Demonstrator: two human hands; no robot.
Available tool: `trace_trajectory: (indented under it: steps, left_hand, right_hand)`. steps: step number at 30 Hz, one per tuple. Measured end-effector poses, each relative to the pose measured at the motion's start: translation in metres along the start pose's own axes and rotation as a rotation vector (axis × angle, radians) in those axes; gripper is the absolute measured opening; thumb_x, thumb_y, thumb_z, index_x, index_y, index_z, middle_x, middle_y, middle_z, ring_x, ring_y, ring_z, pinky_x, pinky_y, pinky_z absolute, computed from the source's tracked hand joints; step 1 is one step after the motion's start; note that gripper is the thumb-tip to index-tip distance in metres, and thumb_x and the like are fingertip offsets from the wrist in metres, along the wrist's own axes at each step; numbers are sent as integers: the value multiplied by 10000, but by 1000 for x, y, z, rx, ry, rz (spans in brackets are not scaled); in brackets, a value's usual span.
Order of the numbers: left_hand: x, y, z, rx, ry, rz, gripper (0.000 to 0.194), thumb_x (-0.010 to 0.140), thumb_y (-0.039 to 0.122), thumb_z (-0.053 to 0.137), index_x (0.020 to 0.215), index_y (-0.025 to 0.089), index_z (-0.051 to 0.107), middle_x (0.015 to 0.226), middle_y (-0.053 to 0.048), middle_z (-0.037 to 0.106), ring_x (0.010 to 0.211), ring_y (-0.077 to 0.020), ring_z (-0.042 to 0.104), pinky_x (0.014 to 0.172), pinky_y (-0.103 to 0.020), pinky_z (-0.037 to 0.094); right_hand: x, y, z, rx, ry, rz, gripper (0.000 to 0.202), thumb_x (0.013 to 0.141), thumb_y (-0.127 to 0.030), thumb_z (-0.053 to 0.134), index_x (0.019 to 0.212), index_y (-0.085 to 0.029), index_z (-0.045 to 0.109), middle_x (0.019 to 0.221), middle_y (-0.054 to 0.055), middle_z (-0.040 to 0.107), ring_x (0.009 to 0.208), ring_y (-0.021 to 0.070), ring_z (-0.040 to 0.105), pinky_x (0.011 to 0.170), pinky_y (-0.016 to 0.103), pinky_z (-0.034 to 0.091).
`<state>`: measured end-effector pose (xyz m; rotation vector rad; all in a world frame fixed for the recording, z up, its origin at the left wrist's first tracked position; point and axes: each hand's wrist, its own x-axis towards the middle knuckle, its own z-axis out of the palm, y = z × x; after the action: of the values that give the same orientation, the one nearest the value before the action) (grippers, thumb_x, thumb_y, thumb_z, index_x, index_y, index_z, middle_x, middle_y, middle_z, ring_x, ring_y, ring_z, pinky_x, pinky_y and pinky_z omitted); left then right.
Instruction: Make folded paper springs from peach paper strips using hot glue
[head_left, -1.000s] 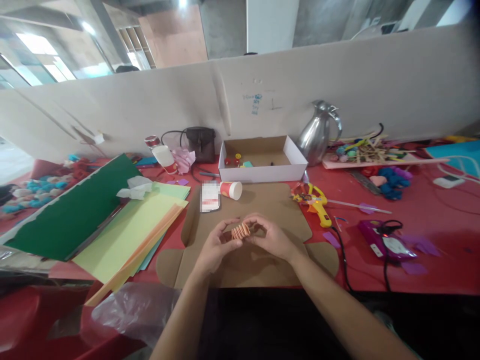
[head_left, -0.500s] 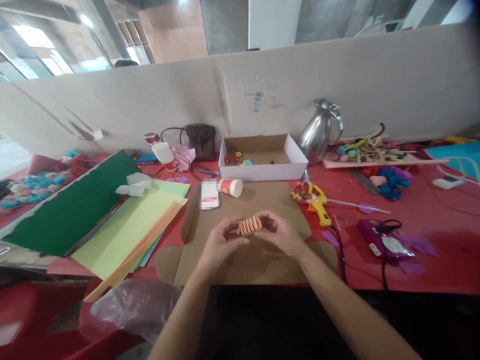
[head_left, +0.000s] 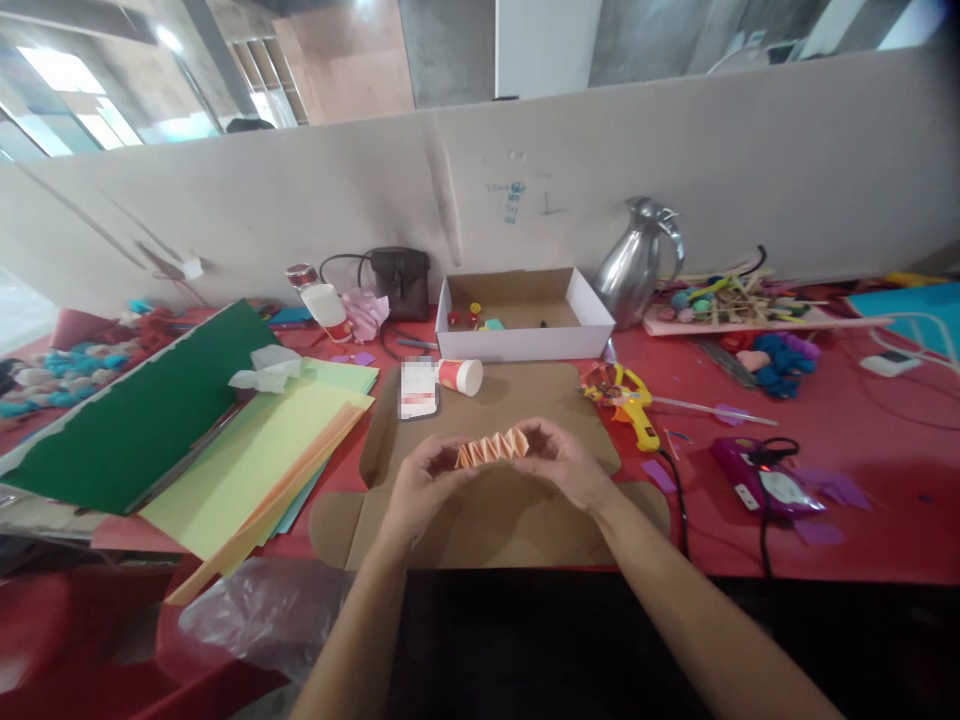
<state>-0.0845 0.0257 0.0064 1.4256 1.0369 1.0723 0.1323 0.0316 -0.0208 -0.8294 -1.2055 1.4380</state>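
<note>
A pleated orange paper spring [head_left: 493, 450] is stretched between my two hands, above a flattened brown cardboard sheet [head_left: 517, 530]. My left hand [head_left: 427, 480] pinches its left end, and my right hand [head_left: 559, 462] grips the right end. Beyond the hands a red and white paper cup [head_left: 461, 377] lies on its side on the cardboard. Beside it, to the left, is a white item with a blurred face [head_left: 418, 388].
An open white box [head_left: 525, 343] with small bits inside stands behind the cardboard. Right of it are a steel jug [head_left: 637, 260], a yellow glue gun [head_left: 637, 415] and a purple device [head_left: 765, 482] with cables. Coloured paper sheets [head_left: 255, 450] and a green board [head_left: 142, 420] lie left.
The paper spring has been drawn out longer, its folds spread wider. My left hand has moved to the left, while the right hand stays nearly in place.
</note>
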Motion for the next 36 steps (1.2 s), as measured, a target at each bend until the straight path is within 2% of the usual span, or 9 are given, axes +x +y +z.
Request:
trace_trajectory:
  steps: [3, 8, 11, 15, 18, 22, 30, 34, 36]
  left_hand:
    - [-2, -1, 3, -46, -41, 10, 421, 729, 221, 719, 1142, 219, 641, 1271, -108, 582, 1049, -236, 616, 908, -372, 489]
    - [-5, -5, 7, -258, -121, -63, 828, 661, 172, 774, 1387, 345, 416, 1471, -87, 400, 1174, -262, 544, 934, -388, 487]
    - [-6, -8, 10, -295, -124, -106, 665, 726, 221, 735, 1342, 271, 491, 1395, -108, 496, 1193, -260, 533, 980, -391, 451]
    - [-5, -14, 13, -201, 0, -72, 444, 747, 269, 714, 1172, 192, 614, 1162, -107, 659, 1062, -235, 615, 924, -355, 474]
    - [-1, -19, 9, -96, 24, -42, 380, 755, 278, 696, 1117, 188, 622, 1115, -95, 672, 969, -221, 646, 861, -349, 499]
    - [8, -24, 0, 62, 14, 43, 291, 788, 235, 637, 1076, 193, 627, 1077, -75, 678, 969, -207, 640, 876, -348, 489]
    - [6, -33, -23, 314, 32, 54, 584, 714, 226, 700, 1279, 242, 558, 1268, -91, 598, 1106, -243, 596, 963, -398, 460]
    - [5, -33, -32, 348, 106, -60, 502, 748, 238, 658, 1245, 211, 589, 1142, -99, 658, 957, -230, 656, 875, -404, 514]
    - [8, -28, -32, 406, 107, -33, 459, 774, 180, 597, 1231, 216, 605, 1108, -97, 673, 971, -239, 652, 900, -423, 501]
  right_hand:
    - [1, 1, 0, 10, -21, -17, 369, 667, -234, 799, 984, -259, 612, 944, -12, 627, 862, 133, 599, 773, 272, 494]
    - [0, 1, 1, -60, -49, -79, 336, 699, -223, 775, 995, -265, 620, 999, 1, 640, 922, 143, 611, 840, 299, 493]
    - [2, 3, 1, -72, -76, -111, 308, 706, -233, 768, 972, -265, 616, 1090, 14, 624, 978, 159, 613, 882, 329, 494]
    - [4, 10, -4, -102, -95, -122, 386, 743, -209, 712, 1094, -289, 573, 1175, 32, 595, 1051, 165, 591, 938, 353, 474]
    - [3, 11, -7, -209, -77, -128, 490, 760, -150, 635, 1214, -291, 514, 1150, 41, 593, 1057, 163, 576, 948, 352, 462]
    - [0, 7, -6, -500, 24, -130, 467, 746, -92, 538, 1179, -267, 550, 1201, 38, 576, 1015, 158, 572, 924, 340, 461]
    - [-5, 10, 3, -765, 78, -64, 401, 763, -88, 529, 1137, -228, 571, 1097, 49, 658, 981, 168, 616, 887, 344, 485]
    - [-8, 10, 13, -926, 122, -114, 416, 728, -124, 623, 1133, -213, 585, 1107, 77, 650, 1067, 226, 568, 940, 410, 447]
    - [-7, 12, 20, -979, 147, -139, 437, 716, -146, 659, 1141, -217, 585, 1114, 81, 649, 1076, 253, 549, 950, 448, 423]
